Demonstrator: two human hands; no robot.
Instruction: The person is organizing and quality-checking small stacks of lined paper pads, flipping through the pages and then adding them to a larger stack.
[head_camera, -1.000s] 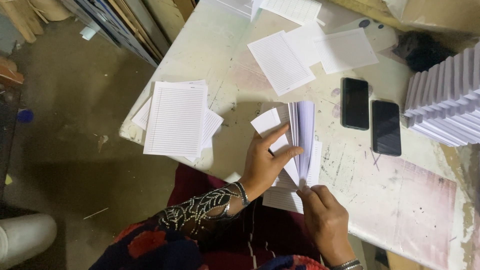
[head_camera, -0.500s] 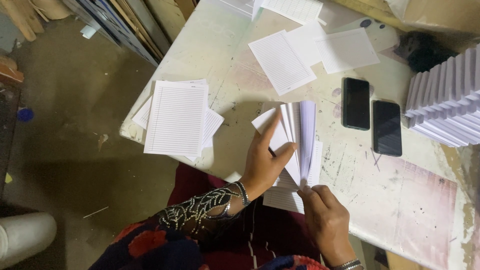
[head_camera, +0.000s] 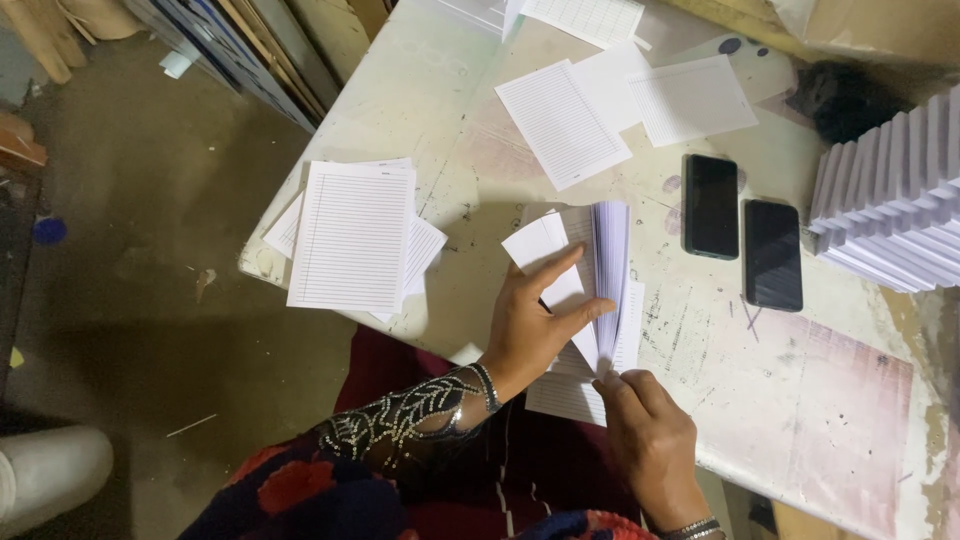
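While the bundle of lined sheets (head_camera: 598, 300) is being fanned at the near edge of the table (head_camera: 800, 400), it is being gripped from both sides. The right hand (head_camera: 652, 440) is being kept pinched on the bundle's near corner, fingertips closed on the paper. The left hand (head_camera: 537, 318) is being spread over the left face of the fan, thumb pressed against the upright sheets, fingers laid across a loose white leaf. A dark sleeve with silver beadwork (head_camera: 405, 425) is being worn on the left forearm, and a bangle (head_camera: 690, 527) is being worn on the right wrist.

Left of the hands, a stack of ruled pages (head_camera: 352, 238) is being left overhanging the table's left corner. Right of the bundle, two black phones (head_camera: 742, 230) are lying side by side, face up, near each other but apart. Toward the far edge, loose ruled sheets (head_camera: 610, 110) are lying overlapped. At the right edge, a stepped pile of white booklets (head_camera: 895, 190) is being kept.
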